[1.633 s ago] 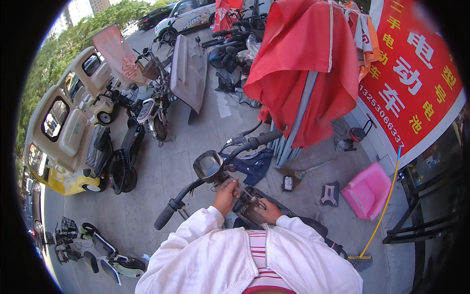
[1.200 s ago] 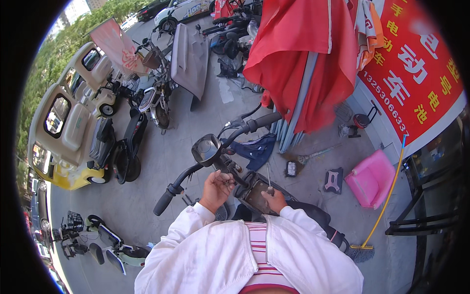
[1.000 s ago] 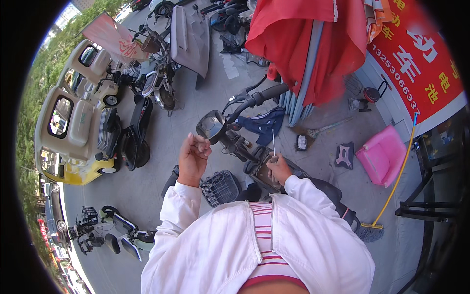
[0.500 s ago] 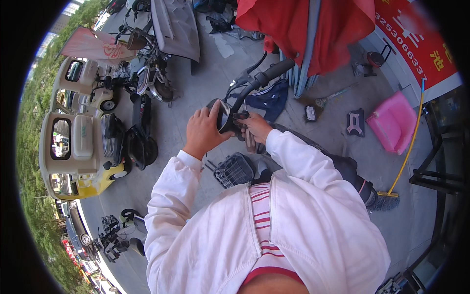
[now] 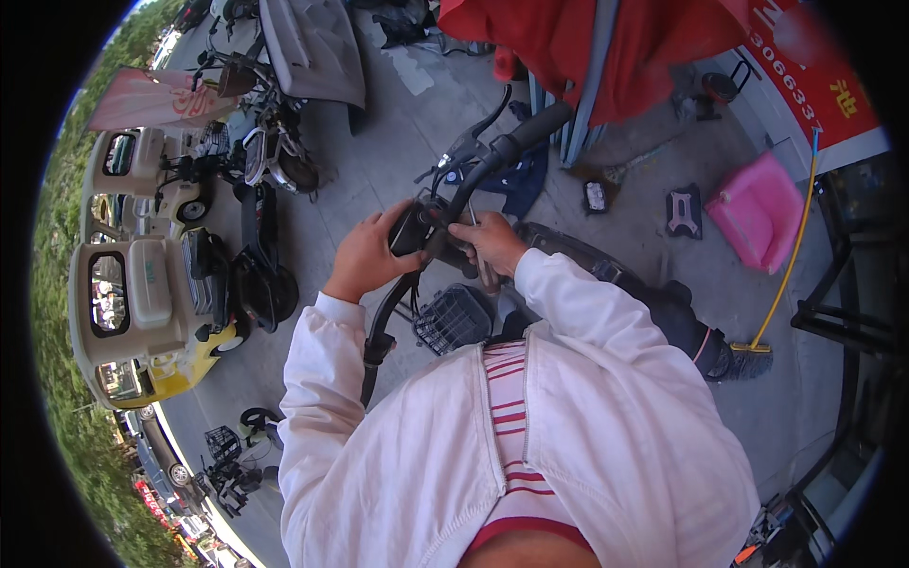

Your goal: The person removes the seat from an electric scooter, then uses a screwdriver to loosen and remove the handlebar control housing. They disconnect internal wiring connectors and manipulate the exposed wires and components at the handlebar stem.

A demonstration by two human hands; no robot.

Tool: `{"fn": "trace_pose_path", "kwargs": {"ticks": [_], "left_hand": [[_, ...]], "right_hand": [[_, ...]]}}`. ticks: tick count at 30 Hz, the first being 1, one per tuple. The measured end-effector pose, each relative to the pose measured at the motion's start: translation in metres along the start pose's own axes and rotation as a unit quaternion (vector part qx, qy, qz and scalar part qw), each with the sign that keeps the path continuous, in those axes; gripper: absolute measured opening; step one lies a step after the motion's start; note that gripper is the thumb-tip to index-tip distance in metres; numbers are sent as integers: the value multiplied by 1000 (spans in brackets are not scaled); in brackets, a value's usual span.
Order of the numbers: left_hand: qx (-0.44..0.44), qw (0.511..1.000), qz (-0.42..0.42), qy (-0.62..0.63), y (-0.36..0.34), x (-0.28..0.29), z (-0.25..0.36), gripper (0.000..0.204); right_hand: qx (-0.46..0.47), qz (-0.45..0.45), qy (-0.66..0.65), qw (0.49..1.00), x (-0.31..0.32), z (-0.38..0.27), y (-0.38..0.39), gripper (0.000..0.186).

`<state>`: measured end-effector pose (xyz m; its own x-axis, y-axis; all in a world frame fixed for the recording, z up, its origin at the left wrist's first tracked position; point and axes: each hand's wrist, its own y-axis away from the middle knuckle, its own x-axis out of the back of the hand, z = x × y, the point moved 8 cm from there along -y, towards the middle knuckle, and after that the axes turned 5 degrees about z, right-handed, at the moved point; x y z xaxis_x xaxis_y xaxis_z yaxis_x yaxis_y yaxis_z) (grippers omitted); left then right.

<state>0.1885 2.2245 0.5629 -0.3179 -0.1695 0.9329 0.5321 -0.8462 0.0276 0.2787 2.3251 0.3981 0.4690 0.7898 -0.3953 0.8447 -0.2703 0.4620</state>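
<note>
Nearest, just below the handlebar (image 5: 445, 227): white jacket sleeves reaching up from the lower edge. Left hand (image 5: 365, 257) wrapping around the black display unit (image 5: 414, 227) at the bar's middle, fingers curled close on its left side. Right hand (image 5: 488, 241) closing on the bar's centre clamp just right of the display, seemingly pinching a slim metal tool (image 5: 480, 270); fingertips tucked behind the bar, so hard telling how tight.

Judging by looks: display likely light, hard plastic, smooth, prone to cracking; best gripping by its side edges, not the face. Bar itself stiff metal, steady for bracing.

Under the bar: wire basket (image 5: 453, 318) and dark scooter frame, partly covered by the sleeves. Beyond the bar's far grip: a red folded canopy (image 5: 587, 38), cut off at the top. Fasteners and wiring behind the display lying hidden.
</note>
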Motion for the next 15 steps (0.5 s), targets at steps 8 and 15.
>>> {"fn": "trace_pose_path", "kwargs": {"ticks": [8,15], "left_hand": [[11,999,19,30,1,-2,-8,78],[29,995,18,94,0,-11,-28,74]], "right_hand": [[1,38,36,999,-2,-1,1,20],[17,79,52,995,0,-12,6,18]]}}
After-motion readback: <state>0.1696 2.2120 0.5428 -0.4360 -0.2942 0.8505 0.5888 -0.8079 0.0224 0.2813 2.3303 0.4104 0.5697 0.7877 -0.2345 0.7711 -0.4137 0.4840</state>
